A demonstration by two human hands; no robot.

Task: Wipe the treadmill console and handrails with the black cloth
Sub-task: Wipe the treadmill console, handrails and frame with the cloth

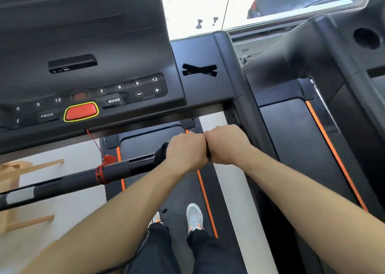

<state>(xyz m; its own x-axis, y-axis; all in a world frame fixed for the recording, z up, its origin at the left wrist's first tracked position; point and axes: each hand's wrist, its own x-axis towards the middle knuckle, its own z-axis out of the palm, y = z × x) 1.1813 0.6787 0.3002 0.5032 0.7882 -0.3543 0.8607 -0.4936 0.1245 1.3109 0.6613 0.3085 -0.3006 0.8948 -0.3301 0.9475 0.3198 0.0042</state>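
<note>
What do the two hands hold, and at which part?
Both the left hand and right hand grip the handrail near its right end, side by side. The black cloth seems wrapped under the left hand.

Wooden frame on pale floor at left. Dark car beyond window. Second treadmill at right.

Matt black plastic console, smooth glossy handrail, soft black cloth.
</note>
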